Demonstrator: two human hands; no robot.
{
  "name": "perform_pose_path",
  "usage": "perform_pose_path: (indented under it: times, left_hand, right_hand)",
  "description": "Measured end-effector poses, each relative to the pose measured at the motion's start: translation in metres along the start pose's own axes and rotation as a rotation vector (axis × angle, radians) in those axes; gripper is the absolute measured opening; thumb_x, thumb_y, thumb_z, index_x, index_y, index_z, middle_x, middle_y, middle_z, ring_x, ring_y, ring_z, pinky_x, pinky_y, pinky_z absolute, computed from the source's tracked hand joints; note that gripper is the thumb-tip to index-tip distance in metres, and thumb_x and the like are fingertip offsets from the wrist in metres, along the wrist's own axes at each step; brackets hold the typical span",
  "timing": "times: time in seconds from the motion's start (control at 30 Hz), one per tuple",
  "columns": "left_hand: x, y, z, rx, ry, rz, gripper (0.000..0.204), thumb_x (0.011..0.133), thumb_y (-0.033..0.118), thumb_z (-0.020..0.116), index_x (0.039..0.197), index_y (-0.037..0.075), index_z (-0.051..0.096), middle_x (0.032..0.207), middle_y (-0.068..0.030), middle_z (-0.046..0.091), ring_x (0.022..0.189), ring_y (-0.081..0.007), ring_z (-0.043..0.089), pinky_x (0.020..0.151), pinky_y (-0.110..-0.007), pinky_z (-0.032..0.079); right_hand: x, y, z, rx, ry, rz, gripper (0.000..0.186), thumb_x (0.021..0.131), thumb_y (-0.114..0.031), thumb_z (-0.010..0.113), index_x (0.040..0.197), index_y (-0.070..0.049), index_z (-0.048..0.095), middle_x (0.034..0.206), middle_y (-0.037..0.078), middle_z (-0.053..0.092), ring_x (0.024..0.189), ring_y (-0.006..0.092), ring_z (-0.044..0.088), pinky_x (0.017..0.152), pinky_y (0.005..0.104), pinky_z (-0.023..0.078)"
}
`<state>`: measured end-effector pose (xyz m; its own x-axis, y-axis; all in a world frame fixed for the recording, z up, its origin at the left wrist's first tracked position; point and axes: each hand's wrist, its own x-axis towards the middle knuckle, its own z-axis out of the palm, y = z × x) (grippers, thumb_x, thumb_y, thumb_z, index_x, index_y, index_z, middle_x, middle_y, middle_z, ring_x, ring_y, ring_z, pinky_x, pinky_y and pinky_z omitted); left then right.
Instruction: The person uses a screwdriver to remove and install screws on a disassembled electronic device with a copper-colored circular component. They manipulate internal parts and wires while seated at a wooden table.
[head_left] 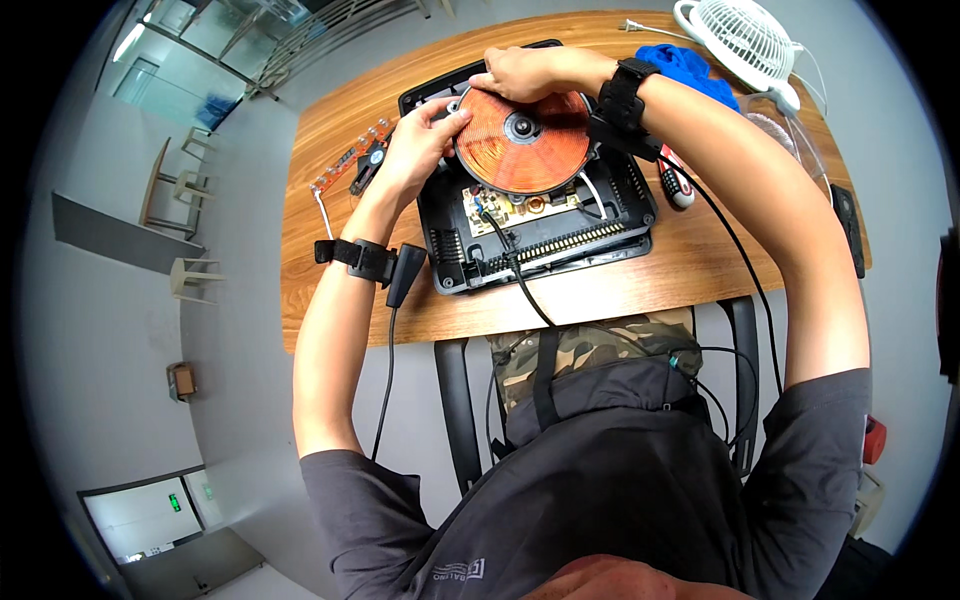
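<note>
A round copper induction coil (524,150) sits over the open black housing of an induction cooker (440,225). My left hand (424,143) is at the coil's left rim, closed, with its thumb on the edge. My right hand (520,76) reaches across the coil's far edge, its fingers bent down onto the far left rim, and the fingertips are partly hidden. Below the coil a pale circuit board (490,212) shows in the housing. A black power cord (519,272) runs out of the near side, and a white wire (593,193) hangs at the coil's right.
Left of the housing lie an orange strip of small round parts (350,158) and a small black part (370,168). On the right are a red-and-grey tool (677,182), blue cloth (685,70), a white fan (745,42) and a black object (848,230). Cables trail from both wrist straps.
</note>
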<state>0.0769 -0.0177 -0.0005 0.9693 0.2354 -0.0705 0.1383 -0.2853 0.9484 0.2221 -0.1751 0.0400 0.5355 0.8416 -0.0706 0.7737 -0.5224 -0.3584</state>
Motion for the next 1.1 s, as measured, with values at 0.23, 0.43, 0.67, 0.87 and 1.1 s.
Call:
perform_pose_path:
  times: [0.23,0.43,0.67,0.87,1.1]
  left_hand:
    - [-0.009,-0.009,-0.003,0.064,-0.149,-0.061,0.045,0.105,0.023,0.064,0.144,0.003,0.056,0.094,0.0050,0.063,0.075,-0.0047,0.051,0.070,-0.021,0.047]
    - [-0.010,-0.007,-0.003,0.075,-0.202,-0.122,0.045,0.105,0.023,0.063,0.145,0.004,0.056,0.097,0.0041,0.064,0.076,-0.0046,0.052,0.072,-0.022,0.048]
    - [-0.012,-0.007,0.001,0.152,-0.206,-0.086,0.044,0.106,0.023,0.060,0.147,0.006,0.056,0.096,0.0034,0.065,0.074,-0.0049,0.051,0.070,-0.022,0.047]
    - [-0.002,-0.002,0.008,0.199,-0.164,-0.057,0.041,0.107,0.022,0.057,0.146,0.008,0.058,0.087,0.0019,0.064,0.070,-0.0063,0.051,0.064,-0.024,0.047]
    - [0.000,0.000,0.008,0.188,-0.169,-0.088,0.040,0.108,0.021,0.055,0.146,0.009,0.058,0.083,0.0037,0.060,0.067,-0.0060,0.046,0.060,-0.025,0.042]
  right_hand:
    - [-0.004,-0.005,0.013,0.005,-0.129,-0.015,0.063,0.107,-0.051,0.046,0.129,0.007,0.058,0.123,0.030,0.067,0.113,0.0409,0.067,0.095,0.0464,0.052]
    - [-0.004,0.000,0.020,0.033,-0.205,0.019,0.065,0.107,-0.051,0.046,0.130,0.008,0.058,0.124,0.030,0.067,0.113,0.0414,0.067,0.096,0.0467,0.052]
    - [-0.010,-0.007,0.026,0.050,-0.199,0.051,0.066,0.108,-0.049,0.042,0.126,0.013,0.060,0.122,0.031,0.068,0.111,0.0426,0.068,0.095,0.0465,0.053]
    - [0.020,0.020,0.049,0.143,-0.200,0.173,0.065,0.110,-0.047,0.040,0.124,0.012,0.063,0.123,0.032,0.067,0.112,0.0430,0.068,0.095,0.0474,0.053]
    - [-0.019,-0.004,0.018,0.126,-0.209,0.112,0.061,0.111,-0.045,0.037,0.126,0.007,0.065,0.126,0.029,0.067,0.111,0.0437,0.067,0.096,0.0487,0.052]
